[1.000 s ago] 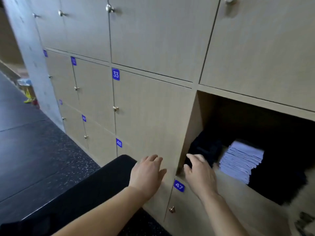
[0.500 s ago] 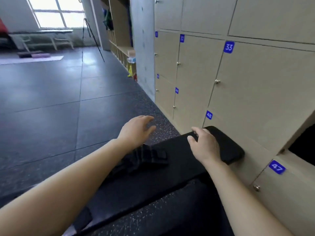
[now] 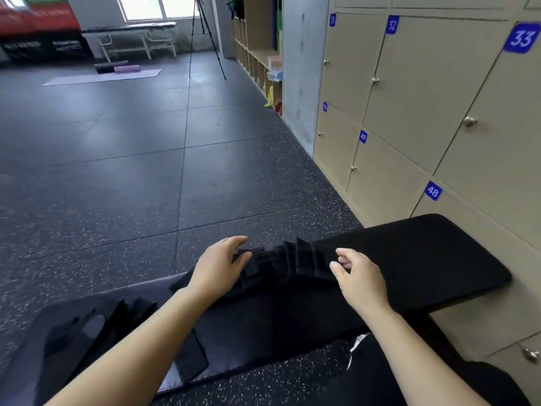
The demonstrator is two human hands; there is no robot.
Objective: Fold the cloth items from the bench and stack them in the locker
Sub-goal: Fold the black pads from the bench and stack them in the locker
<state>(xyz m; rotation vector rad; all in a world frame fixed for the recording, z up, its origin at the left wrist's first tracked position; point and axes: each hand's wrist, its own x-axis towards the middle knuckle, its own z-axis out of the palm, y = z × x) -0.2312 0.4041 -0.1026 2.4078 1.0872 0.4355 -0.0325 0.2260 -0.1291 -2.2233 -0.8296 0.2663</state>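
Observation:
A crumpled black cloth lies on the black padded bench, bunched into upright pleats. My left hand rests on the cloth's left end with fingers spread. My right hand is at the cloth's right end, its fingers curled and pinching the edge. More black cloth items lie at the bench's near left end. The open locker is out of view.
Beige locker doors numbered 31 to 49 line the wall on the right, all closed. Dark speckled rubber floor spreads to the left. A tripod, a mat and a white bench stand far back.
My view turned left from the open locker to the bench. Both hands left the locker edge, dropped to the bench and took hold of the black cloth.

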